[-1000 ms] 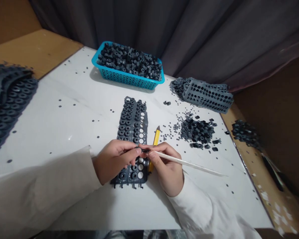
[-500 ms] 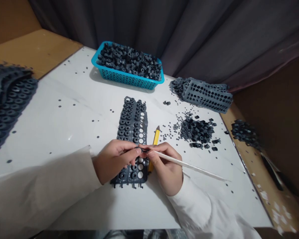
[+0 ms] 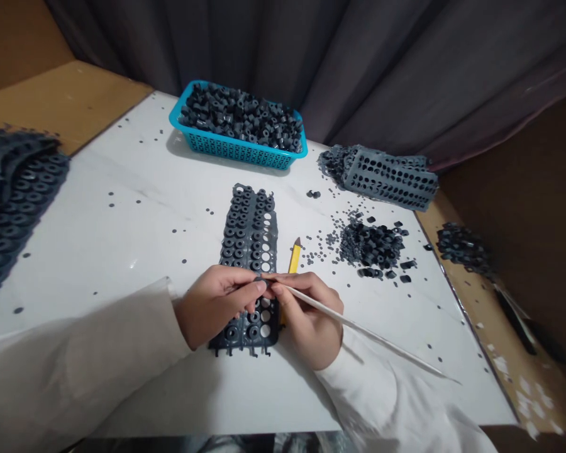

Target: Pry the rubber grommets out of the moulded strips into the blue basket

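Pinched between the thumb and fingers of my left hand is a small dark rubber bushing. My right hand grips a thin white stick, whose tip meets the bushing; the exact contact is hidden by my fingers. Beneath both hands lies a dark moulded rubber sheet with rows of ring-shaped bushings. Its right-hand column shows several round holes with the white table through them. A yellow pencil-like tool with a dark pointed tip lies beside the sheet, partly covered by my right hand.
A blue basket full of bushings stands at the back. Stacked moulded sheets lie at far left, perforated sheets at back right. Loose pieces and small discs are scattered on the right. Beyond the table edge lies a dark-handled tool.
The white stick has swung so its far end points lower and farther right. My right hand has shifted slightly left. The left hand stays almost in place; the whole view shifts slightly.
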